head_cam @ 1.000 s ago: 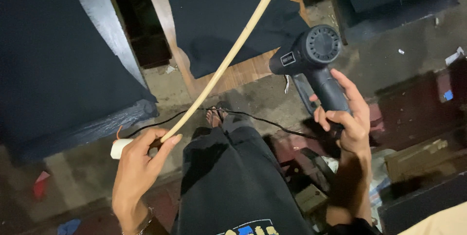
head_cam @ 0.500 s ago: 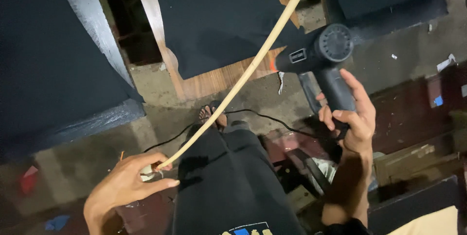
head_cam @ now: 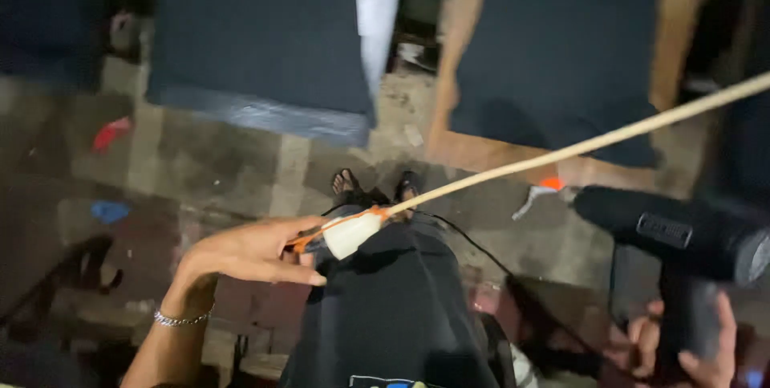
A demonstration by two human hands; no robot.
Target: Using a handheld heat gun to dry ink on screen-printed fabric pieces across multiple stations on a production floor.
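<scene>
My left hand (head_cam: pixel 249 251) grips the lower end of a long, thin pale cane (head_cam: pixel 577 146). That end is wrapped in white tape (head_cam: pixel 350 233) with an orange strip. The cane rises to the upper right and leaves the view. My right hand (head_cam: pixel 690 344) holds the handle of a black heat gun (head_cam: pixel 682 235) at the lower right, its nozzle pointing left below the cane. A black cord (head_cam: pixel 473 247) runs across my dark trouser leg (head_cam: pixel 393 316). My sandalled feet (head_cam: pixel 373 187) show just beyond the taped end.
Dark upholstered panels (head_cam: pixel 257 35) on wooden frames (head_cam: pixel 449 75) stand ahead on a worn concrete floor. A small tool with an orange handle (head_cam: pixel 539 191) lies near the frame. Red (head_cam: pixel 111 133) and blue (head_cam: pixel 108 211) scraps lie at the left.
The view has swung to the right. My left hand has lifted the taped cane end over my leg, and the cane lies flatter. The heat gun has dropped toward the lower right.
</scene>
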